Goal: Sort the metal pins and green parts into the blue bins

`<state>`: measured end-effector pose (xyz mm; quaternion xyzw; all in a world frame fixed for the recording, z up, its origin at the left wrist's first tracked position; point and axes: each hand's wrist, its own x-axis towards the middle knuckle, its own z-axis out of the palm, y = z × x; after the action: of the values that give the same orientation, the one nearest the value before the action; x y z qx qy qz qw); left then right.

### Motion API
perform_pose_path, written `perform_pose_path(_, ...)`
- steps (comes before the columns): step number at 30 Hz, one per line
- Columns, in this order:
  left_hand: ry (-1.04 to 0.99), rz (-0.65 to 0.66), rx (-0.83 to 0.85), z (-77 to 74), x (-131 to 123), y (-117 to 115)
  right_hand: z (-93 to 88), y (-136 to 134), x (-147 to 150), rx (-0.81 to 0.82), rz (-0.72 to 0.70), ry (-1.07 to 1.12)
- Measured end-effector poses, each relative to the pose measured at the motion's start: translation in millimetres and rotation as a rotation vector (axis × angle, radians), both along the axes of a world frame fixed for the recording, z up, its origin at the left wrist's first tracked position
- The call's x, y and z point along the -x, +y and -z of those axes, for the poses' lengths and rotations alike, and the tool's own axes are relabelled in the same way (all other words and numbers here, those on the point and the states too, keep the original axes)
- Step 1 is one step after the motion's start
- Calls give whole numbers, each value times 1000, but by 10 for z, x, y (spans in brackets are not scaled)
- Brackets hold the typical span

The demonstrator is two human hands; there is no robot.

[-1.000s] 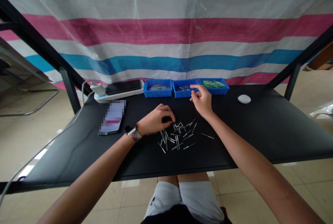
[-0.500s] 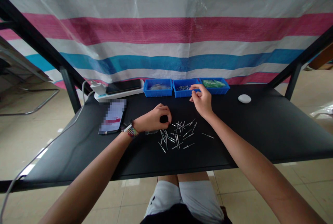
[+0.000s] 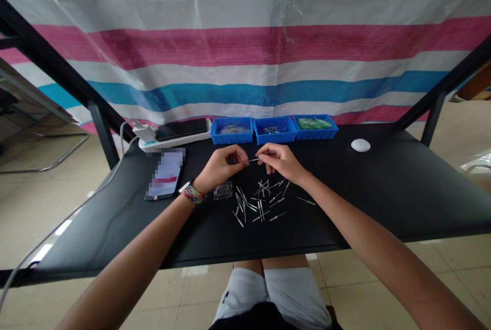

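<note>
My left hand [image 3: 220, 167] and my right hand [image 3: 280, 161] meet above the black table [image 3: 383, 192], fingertips pinched on the two ends of one thin metal pin [image 3: 253, 159]. Below the hands lies a scatter of several similar metal pins [image 3: 261, 199]. A small clear plastic bag [image 3: 223, 190] rests on the table just beside my left wrist, which wears a beaded bracelet and a watch.
Three blue bins [image 3: 273, 129] line the table's back edge; the right one holds green parts. A power strip with a dark phone [image 3: 180, 128] on it sits back left, another phone [image 3: 165, 180] lies left, a white round object [image 3: 360, 145] right. A striped tarp hangs behind.
My right hand drew back from the middle blue bin toward the centre. My left hand lifted off the pin pile, uncovering the plastic bag, and both now pinch one pin.
</note>
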<state>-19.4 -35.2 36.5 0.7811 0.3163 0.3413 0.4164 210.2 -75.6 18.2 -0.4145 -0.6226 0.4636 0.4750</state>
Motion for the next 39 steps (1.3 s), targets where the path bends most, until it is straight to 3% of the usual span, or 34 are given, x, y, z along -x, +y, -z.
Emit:
perform_pose_path(4, -43, -11, 12, -25, -5, -23, 6, -28, 74, 21, -20, 51)
perform_pose_path(17, -6, -19, 151, -43, -6, -31, 10, -28, 87, -81, 133, 47)
perform_pose_path(25, 9, -14, 81, 3, -8, -22, 8, -31, 75, -96, 171, 28)
perform_pose_path(30, 5, 5, 124, 13, -10, -18, -8, -42, 83, -127, 183, 17)
perform_pose_path(39, -66, -74, 124, 5, -24, -47, -15, -41, 98, 33, 160, 155)
